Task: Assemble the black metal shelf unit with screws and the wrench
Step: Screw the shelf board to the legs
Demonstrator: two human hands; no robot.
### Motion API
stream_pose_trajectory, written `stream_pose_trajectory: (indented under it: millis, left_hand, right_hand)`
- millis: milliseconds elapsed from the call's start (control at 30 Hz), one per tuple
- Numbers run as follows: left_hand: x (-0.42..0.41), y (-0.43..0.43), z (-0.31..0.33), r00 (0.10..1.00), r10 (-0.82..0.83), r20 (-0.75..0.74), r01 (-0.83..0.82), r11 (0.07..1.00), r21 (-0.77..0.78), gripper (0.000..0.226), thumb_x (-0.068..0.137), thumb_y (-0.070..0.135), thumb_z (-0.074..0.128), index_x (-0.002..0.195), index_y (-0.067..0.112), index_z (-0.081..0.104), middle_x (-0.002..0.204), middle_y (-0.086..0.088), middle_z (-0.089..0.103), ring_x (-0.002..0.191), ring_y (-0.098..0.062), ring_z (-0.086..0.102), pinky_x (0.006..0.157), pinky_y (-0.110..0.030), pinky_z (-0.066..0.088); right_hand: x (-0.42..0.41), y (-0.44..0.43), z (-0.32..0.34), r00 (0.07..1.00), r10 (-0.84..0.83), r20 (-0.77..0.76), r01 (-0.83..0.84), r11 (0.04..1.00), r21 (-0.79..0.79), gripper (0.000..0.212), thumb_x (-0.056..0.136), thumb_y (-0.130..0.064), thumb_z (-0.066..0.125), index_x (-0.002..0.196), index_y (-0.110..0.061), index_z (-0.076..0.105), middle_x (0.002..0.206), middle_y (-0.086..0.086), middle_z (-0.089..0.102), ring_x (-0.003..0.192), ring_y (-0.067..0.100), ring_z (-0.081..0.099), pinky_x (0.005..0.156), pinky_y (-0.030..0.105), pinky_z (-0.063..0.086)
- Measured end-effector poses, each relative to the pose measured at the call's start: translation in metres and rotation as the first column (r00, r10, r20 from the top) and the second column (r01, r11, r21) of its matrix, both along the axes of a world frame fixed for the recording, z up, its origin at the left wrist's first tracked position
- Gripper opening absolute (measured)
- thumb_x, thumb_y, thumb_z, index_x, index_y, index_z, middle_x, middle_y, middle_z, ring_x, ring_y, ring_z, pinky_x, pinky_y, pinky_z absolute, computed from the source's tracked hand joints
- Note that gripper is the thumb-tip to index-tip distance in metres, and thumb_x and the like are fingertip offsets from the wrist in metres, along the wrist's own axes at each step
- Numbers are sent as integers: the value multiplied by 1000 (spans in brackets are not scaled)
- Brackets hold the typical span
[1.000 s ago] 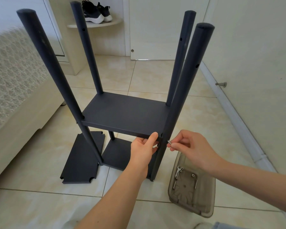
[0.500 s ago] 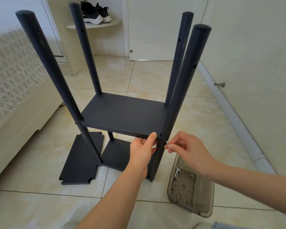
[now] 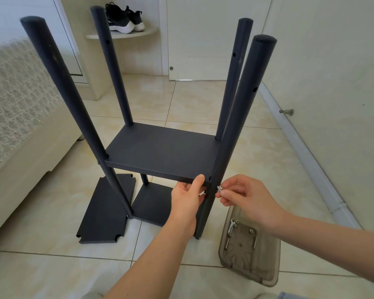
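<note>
floor (image 3: 52,266): pale glossy tiles; everything I'm working with stands or lies on it.
bed (image 3: 20,130): cream base with a lace-patterned cover, along my left edge of view.
shelf unit (image 3: 164,152): black metal, standing upright in the middle of the floor, four round posts rising well above its panels.
near right post (image 3: 242,126): closest to me, running down between my two hands to the floor.
upper panel (image 3: 151,147): level, set between the four posts partway up; a silver screw head shows at its near left corner.
loose panel (image 3: 104,212): flat on the floor at the unit's left, notched corners, not attached.
lower panel (image 3: 153,203): at the foot of the unit, under the upper panel.
tray (image 3: 266,266): translucent grey plastic, on the floor just right of the near right post.
trainers (image 3: 123,18): black with white soles, on a corner ledge far behind.
left hand (image 3: 188,199): grips the upper panel's front edge beside the near right post, thumb on top, fingers curled underneath.
right hand (image 3: 246,197): fingers closed in a pinch on one screw.
wrench (image 3: 231,225): small, silver, in the tray's far corner.
spare screws (image 3: 255,240): a few lying in the tray.
screw (image 3: 219,188): silver, tip just beside the near right post below the panel edge; I can't tell if it touches.
</note>
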State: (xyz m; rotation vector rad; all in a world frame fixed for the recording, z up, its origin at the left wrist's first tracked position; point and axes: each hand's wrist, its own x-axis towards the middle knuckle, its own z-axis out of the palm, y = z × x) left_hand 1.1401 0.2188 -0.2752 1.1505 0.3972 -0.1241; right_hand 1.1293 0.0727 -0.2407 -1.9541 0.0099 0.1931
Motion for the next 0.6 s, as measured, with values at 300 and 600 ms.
stream_pose_trajectory:
  millis: [300,600]
  left_hand:
    - [3,2,-5,999,-43,19,42,997,65,23,99,28,59,116,12,62,102,-6,74,93,-8,72,70,-15,54]
    - [3,3,-8,995,-99,-8,99,993,66,34,100,43,51,120,16,54,115,-1,69,112,-8,62,89,-29,38]
  right_hand:
    - [1,0,-1,998,-22,64,22,1000,6,7,89,-7,69,86,-14,71,79,1,76,76,14,73,77,27,58]
    - [5,0,0,990,15,143,3,992,-124,8,89,-12,70,84,-18,70,77,-4,74,75,6,71,71,14,53]
